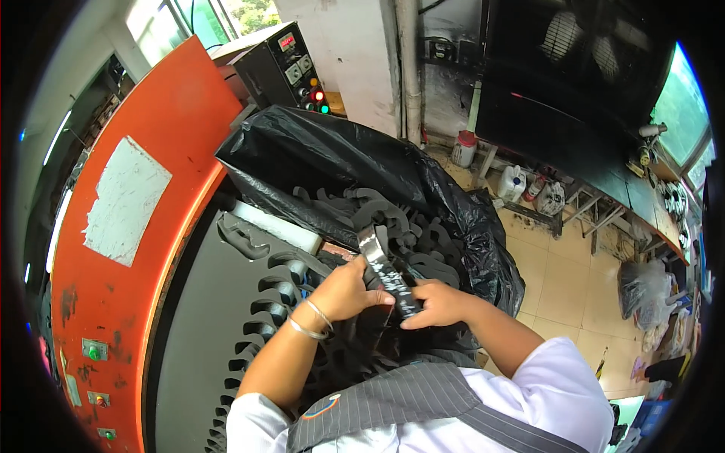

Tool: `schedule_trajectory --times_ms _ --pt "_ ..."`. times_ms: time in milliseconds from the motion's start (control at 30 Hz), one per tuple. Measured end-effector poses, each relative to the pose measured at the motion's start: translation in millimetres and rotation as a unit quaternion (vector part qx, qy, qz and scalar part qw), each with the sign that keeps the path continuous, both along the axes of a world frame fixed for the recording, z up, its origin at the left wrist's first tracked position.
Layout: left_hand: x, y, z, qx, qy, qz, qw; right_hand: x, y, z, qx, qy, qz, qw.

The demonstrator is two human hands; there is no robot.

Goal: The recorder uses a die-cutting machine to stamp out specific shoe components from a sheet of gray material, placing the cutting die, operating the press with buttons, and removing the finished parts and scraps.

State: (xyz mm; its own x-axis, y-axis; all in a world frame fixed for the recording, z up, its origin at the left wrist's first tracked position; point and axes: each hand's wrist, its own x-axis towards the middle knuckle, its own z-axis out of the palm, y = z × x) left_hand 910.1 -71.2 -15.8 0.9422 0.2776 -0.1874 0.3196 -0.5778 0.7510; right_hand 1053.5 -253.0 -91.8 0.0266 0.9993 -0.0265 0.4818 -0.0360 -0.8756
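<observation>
Both my hands are closed on a dark, shiny curved piece with white marks along its face (391, 278). My left hand (343, 293), with bangles at the wrist, grips its near left side, thumb stretched along it. My right hand (442, 303) pinches its lower right end. Just beyond the hands, many loose dark grey curved pieces (430, 238) are heaped inside a large open black plastic bag (317, 140). Left of my left arm, more curved pieces (260, 321) stand in a row on a grey surface (192, 332).
An orange machine panel (189, 90) with buttons curves along the left. Behind it stands a black control box (276, 72) with lit lamps. A white block (276, 226) lies beside the bag. To the right, a dark workbench (544, 136) has jugs (512, 183) beneath it.
</observation>
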Motion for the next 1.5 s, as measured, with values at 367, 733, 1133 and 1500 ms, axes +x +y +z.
schedule_trajectory --times_ms 367,733,1133,1500 --pt "77 128 -46 -0.511 -0.238 0.453 0.691 36 -89 8 -0.014 0.351 -0.36 0.864" --pt "-167 176 -78 0.335 -0.01 0.413 0.847 -37 119 60 0.139 0.049 0.098 0.984" --pt "-183 141 -88 0.206 -0.104 0.51 0.828 -148 301 17 0.207 -0.213 0.144 0.944" --pt "-182 138 -81 0.208 -0.077 0.419 0.88 -112 298 -8 0.293 -0.114 0.177 0.933"
